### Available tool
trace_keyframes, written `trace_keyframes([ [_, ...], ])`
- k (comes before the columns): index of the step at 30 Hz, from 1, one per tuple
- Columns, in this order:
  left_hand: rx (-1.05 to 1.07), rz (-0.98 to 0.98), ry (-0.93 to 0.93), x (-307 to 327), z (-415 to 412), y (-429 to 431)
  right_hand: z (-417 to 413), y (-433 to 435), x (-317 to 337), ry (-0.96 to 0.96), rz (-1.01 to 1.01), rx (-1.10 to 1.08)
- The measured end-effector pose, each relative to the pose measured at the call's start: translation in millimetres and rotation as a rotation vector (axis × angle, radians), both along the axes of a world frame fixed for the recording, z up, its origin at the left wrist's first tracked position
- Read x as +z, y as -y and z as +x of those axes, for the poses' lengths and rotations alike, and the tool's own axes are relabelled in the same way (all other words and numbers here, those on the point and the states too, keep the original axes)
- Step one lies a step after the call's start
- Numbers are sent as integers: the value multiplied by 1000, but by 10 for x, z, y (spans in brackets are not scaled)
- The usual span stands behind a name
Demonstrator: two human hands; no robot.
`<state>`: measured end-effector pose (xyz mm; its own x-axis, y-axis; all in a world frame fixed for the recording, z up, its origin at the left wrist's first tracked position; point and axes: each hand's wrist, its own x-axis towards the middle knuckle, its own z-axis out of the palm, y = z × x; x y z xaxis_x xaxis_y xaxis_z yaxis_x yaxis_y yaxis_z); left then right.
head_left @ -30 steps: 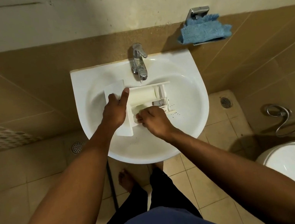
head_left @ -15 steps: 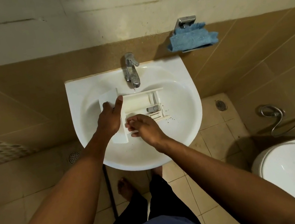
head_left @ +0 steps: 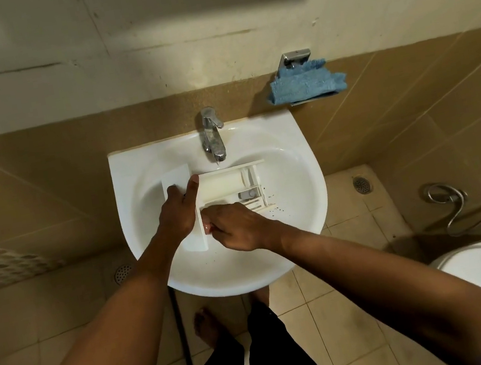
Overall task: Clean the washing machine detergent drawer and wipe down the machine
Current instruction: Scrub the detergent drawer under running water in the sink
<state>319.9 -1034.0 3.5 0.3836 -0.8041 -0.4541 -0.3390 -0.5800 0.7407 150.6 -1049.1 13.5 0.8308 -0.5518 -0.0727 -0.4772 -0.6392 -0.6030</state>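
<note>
Scrubbing the white plastic detergent drawer [head_left: 225, 182]: our left hand [head_left: 179, 213] grips its nine-o'clock panel, right hand [head_left: 237, 227] curls inside, hold unclear; rinse next, probably.

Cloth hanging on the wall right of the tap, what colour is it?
Blue. The cloth shows best in the head view.

A white plastic detergent drawer [head_left: 226, 183] lies in the bowl of a white ceramic washbasin [head_left: 311, 176]. Its flat front panel is toward the basin's left edge, and its compartments reach right below a chrome mixer tap [head_left: 212, 134] at the back edge. The left hand [head_left: 179, 211] grips the front panel, thumb on its inner face. The right hand [head_left: 234, 226] sits curled over the drawer's near compartment, fingertips hidden. Dark specks [head_left: 271, 205] dot the bowl by the drawer's right end. A blue cloth [head_left: 305, 83] hangs on the wall beyond the back right corner.
</note>
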Motion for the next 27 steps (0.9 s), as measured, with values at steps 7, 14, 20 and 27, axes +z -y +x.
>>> trace_keyframes([
  [7, 37, 13, -47, 31, 15, -35, -124, 402, -19, -115, 192, -348],
  [14, 46, 9, -70, 20, -9, -17, 271, 1182, 195, 658, 1122, -1202],
  [20, 58, 14, -51, -17, -17, -29, 335, 1224, 97, 716, 1633, -844],
  [27, 66, -3, -50, 25, -31, -18, 335, 1105, 43, 713, 1506, -910],
])
